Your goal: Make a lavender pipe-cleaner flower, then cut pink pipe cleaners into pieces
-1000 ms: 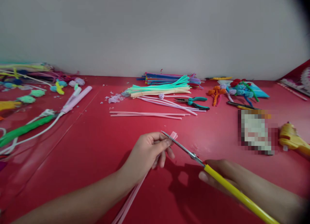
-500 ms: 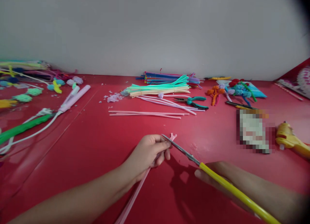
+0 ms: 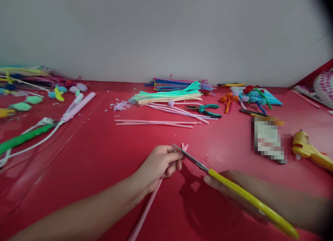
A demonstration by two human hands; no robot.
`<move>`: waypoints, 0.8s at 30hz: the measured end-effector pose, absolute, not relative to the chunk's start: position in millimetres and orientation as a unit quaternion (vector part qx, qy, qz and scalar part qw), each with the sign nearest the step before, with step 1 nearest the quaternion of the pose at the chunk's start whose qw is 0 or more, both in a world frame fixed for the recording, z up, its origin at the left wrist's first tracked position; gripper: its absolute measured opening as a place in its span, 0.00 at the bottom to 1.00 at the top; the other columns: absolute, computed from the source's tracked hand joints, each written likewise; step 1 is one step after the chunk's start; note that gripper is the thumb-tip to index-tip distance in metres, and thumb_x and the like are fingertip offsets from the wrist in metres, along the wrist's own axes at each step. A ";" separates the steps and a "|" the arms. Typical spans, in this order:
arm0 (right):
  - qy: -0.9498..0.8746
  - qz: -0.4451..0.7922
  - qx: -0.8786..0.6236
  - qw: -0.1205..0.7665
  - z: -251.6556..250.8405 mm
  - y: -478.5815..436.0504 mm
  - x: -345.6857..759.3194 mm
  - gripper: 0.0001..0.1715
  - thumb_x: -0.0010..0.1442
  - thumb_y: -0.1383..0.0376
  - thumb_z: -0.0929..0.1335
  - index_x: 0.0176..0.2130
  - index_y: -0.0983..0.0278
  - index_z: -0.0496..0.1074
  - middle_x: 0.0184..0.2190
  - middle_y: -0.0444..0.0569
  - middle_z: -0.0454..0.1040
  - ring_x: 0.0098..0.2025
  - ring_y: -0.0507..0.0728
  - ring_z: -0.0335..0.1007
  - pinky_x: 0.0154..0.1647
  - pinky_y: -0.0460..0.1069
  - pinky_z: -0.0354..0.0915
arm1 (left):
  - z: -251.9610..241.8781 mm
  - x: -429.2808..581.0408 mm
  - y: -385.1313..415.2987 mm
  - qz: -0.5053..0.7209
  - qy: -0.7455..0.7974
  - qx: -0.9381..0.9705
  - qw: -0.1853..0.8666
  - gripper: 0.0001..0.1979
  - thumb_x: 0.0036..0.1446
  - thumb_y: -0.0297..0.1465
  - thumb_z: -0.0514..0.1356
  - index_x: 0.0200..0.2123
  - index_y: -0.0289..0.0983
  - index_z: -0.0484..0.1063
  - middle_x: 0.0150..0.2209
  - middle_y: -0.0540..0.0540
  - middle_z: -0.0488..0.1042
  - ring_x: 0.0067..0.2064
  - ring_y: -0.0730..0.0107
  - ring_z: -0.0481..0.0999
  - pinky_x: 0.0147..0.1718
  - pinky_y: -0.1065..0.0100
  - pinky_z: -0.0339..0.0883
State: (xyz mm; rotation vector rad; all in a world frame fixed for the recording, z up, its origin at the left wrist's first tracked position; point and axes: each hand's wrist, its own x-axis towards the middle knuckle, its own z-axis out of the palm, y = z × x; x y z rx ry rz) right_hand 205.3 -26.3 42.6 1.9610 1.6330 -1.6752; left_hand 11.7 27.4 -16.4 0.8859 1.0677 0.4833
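Note:
My left hand [image 3: 166, 161] is closed around several pink pipe cleaners [image 3: 147, 210]. Their short tips poke out beyond my thumb and forefinger, and the long ends trail down toward the bottom edge. Yellow-handled scissors [image 3: 234, 189] are in my right hand [image 3: 229, 183], which lies partly hidden behind the handle. The blades reach up and left, crossing the pink tips right beside my left fingertips. From this angle the blades look nearly closed.
Pink pipe cleaners [image 3: 156, 123] lie ahead, below a mint and cream bundle [image 3: 169, 95]. Teal pliers [image 3: 208, 109] rest beside them. A yellow glue gun [image 3: 304, 147] is at right; a pink hair-iron-like tool [image 3: 78, 107] and its cord are left.
The scissor handles have swung slightly left and the blades appear closer together at the pink tips. My left hand keeps its hold; the whole view has shifted a little.

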 end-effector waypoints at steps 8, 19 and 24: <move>0.496 -0.577 0.646 0.070 49.3 -22.0 196.9 0.13 0.50 0.61 0.63 0.20 0.62 0.55 0.18 0.42 0.59 0.19 0.47 0.52 0.17 0.43 0.49 | -18.0 10.2 31.0 0.208 0.488 0.406 0.744 0.13 0.53 0.31 0.55 0.18 0.33 0.63 0.09 0.56 0.57 0.11 0.86 0.47 0.11 0.77 0.35; 0.569 -0.562 0.595 -0.083 14.1 -12.7 202.9 0.13 0.55 0.57 0.62 0.27 0.64 0.63 0.11 0.36 0.57 0.13 0.46 0.53 0.13 0.41 0.49 | -11.1 10.4 18.2 0.131 0.408 0.454 0.781 0.10 0.52 0.35 0.57 0.27 0.33 0.66 0.21 0.47 0.74 0.15 0.80 0.65 0.12 0.79 0.54; 0.538 -0.569 0.596 -0.178 0.6 -5.2 178.6 0.10 0.49 0.60 0.67 0.29 0.64 0.64 0.14 0.36 0.59 0.13 0.45 0.54 0.12 0.40 0.49 | -8.6 8.4 13.7 0.137 0.406 0.443 0.788 0.10 0.53 0.36 0.57 0.28 0.33 0.66 0.20 0.48 0.72 0.14 0.82 0.63 0.10 0.81 0.51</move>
